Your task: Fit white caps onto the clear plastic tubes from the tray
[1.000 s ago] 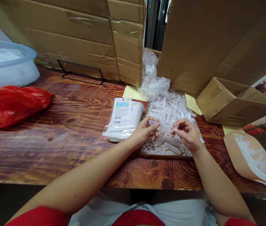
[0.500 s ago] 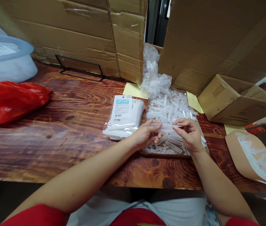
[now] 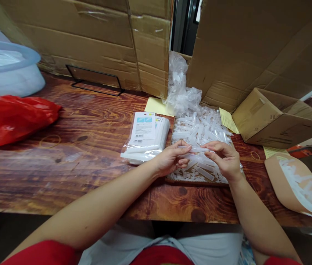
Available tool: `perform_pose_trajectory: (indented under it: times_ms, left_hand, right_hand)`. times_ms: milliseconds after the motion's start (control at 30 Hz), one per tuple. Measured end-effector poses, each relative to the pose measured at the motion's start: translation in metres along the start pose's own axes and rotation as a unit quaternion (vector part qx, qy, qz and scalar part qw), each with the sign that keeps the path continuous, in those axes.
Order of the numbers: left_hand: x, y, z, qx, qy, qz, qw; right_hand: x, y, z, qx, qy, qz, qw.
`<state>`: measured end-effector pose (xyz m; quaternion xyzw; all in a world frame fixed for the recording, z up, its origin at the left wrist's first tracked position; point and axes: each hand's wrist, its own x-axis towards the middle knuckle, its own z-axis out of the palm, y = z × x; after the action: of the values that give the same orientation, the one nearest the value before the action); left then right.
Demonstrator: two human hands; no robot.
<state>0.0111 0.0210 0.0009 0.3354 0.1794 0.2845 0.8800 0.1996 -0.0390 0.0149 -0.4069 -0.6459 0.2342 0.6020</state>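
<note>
Between my two hands a clear plastic strip (image 3: 196,149) is held level above a shallow cardboard tray (image 3: 182,182). My left hand (image 3: 172,159) pinches one end between thumb and forefinger. At the other end, the thumb and fingers of my right hand (image 3: 222,158) close on the strip. Below them the tray carries a heap of loose clear strips (image 3: 205,173) and small white scraps. Left of the tray, and nearest my left hand, lies a stack of clear packets (image 3: 144,141) with white printed cards inside.
At the far left are a red plastic bag (image 3: 15,117) and a pale blue tub (image 3: 9,79). A black wire stand (image 3: 96,84) stands before cardboard walls. Crumpled clear bags (image 3: 182,86) rise behind the tray. On the right are an open cardboard box (image 3: 268,117) and a beige container (image 3: 279,184) of strips.
My right hand has shifted slightly right and its fingers have moved on the strip's end. My left hand stays nearly in place, still pinching the strip.
</note>
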Motion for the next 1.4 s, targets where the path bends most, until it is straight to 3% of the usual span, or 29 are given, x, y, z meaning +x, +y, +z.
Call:
perform_pose_trajectory:
  times_ms: [167,500,733,967,1133,1300,1400]
  left_hand:
    - [0.0,-0.001,0.0,0.025,0.019,0.016,0.999]
    - [-0.004,-0.001,0.008,0.044,0.034,0.062,0.997]
    - [-0.005,-0.005,0.013,0.069,0.078,0.11,0.988]
    - [-0.001,-0.011,0.017,0.129,0.105,0.161,0.973]
    - [0.003,-0.004,0.009,0.03,0.131,0.149,0.98]
    - [0.003,-0.001,0.004,-0.012,0.123,0.132,0.984]
    - [0.002,-0.003,0.007,-0.004,0.12,0.129,0.984]
  right_hand:
    - [-0.003,-0.001,-0.001,-0.023,-0.017,-0.001,1.0]
    - [-0.01,-0.001,0.012,-0.011,0.048,0.027,0.998]
    - [-0.012,0.004,0.023,0.008,0.091,0.055,0.994]
    - [-0.003,0.007,0.006,-0.009,0.085,0.104,0.991]
    - [-0.002,-0.008,-0.004,0.003,0.16,-0.006,0.987]
    - [-0.014,-0.021,0.008,-0.117,-0.022,-0.092,0.989]
    - [-0.016,-0.02,0.012,-0.151,-0.052,-0.155,0.975]
